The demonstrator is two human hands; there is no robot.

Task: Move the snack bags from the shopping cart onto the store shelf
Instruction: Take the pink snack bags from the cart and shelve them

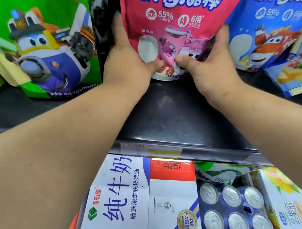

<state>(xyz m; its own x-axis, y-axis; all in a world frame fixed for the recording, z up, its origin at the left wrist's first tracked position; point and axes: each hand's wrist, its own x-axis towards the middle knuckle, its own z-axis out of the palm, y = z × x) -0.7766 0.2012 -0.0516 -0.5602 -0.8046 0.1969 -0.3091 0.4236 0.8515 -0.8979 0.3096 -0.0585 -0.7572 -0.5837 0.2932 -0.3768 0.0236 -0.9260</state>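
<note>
While both bare forearms reached forward over the dark shelf [174,111], the pink snack bag [182,21] stood upright at the back of it, its bottom edge resting on the shelf surface. The left hand [126,60] was closed around the bag's lower left edge, fingers running up behind the side and the thumb pressed onto the front near the bottom. The right hand [205,56] gripped the lower right edge in the same way, fingers curled round the side and the thumb pressed against the printed cartoon on the front. The two thumbs lay close together, nearly touching, at the bag's lower middle.

Just to the left of the pink bag stood a green snack bag [52,46] printed with a cartoon aeroplane character, upright on the same shelf, with a narrow dark gap between the two. Just to the right stood a blue snack bag [272,23] with a red and white aeroplane character; its left edge sat behind or against the pink bag's right side. A flat blue cheese packet [297,73] lay in front of the blue bag, at the right edge of the shelf.

Below the shelf's front lip sat a white milk carton case [130,198] with blue lettering, a pack of silver-topped cans [232,209] beside it, and a yellow drink box [290,203] further right.
</note>
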